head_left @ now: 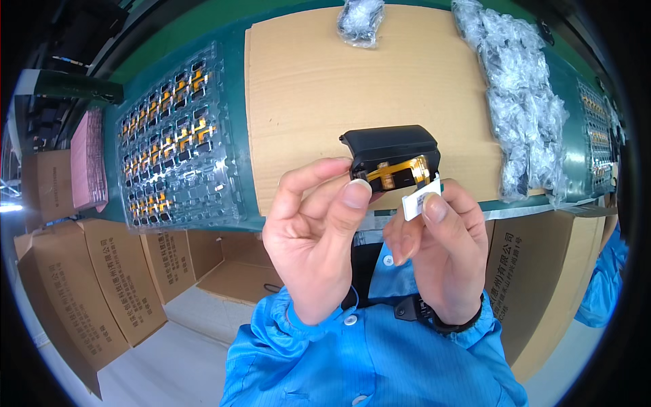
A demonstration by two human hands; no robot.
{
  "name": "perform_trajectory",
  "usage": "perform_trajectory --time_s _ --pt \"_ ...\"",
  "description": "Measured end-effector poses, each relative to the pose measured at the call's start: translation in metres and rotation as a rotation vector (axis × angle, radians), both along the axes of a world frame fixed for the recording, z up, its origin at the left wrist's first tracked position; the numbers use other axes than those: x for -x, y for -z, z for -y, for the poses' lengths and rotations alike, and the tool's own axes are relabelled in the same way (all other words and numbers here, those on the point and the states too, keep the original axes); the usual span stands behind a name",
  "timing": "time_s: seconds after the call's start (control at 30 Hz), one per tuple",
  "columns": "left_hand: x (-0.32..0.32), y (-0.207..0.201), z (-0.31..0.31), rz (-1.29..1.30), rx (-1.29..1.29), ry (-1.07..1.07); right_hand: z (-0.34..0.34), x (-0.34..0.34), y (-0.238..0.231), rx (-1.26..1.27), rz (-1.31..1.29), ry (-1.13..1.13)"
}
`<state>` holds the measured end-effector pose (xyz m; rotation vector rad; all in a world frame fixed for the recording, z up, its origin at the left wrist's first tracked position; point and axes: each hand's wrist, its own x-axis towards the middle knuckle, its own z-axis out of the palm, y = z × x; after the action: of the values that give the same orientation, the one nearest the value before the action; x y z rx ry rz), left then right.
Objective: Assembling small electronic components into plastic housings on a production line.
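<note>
My left hand [312,230] grips the left end of a black curved plastic housing [393,141] between thumb and fingers, above the near edge of the cardboard sheet. Its open side faces me and shows an orange flex cable [407,168] with small dark parts. My right hand [451,247] pinches a small white flat rectangular piece [413,205] between thumb and fingers, just below the housing's right end. A dark printed mark shows on the white piece, partly behind my thumb. Whether the cable joins the white piece I cannot tell.
The cardboard sheet [305,88] covers the green table. Left of it lie clear trays [230,183] of flex-cable parts and a pink stack [88,159]. Bagged parts [519,102] line the right; another bag [361,24] lies at the back. Cartons [115,278] stand below; a blue sleeve [603,278] shows at right.
</note>
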<state>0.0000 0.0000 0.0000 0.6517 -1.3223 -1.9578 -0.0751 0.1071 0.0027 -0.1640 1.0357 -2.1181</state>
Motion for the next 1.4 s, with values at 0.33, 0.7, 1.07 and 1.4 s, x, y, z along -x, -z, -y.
perform_trajectory --time_s 0.33,0.7,1.07,1.4 --pt "0.006 0.045 0.028 0.056 0.067 -0.094 -0.004 0.02 0.01 0.003 0.019 0.161" --pt "-0.042 0.048 0.059 0.273 0.704 -0.285 0.061 -0.009 0.021 -0.187 -0.029 0.094" --pt "-0.15 0.031 0.159 0.778 0.796 -0.687 0.121 -0.038 0.039 -0.266 0.051 -0.166" --pt "-0.196 0.035 0.212 1.156 0.849 -0.459 0.119 -0.021 0.063 -0.092 -0.024 -0.324"
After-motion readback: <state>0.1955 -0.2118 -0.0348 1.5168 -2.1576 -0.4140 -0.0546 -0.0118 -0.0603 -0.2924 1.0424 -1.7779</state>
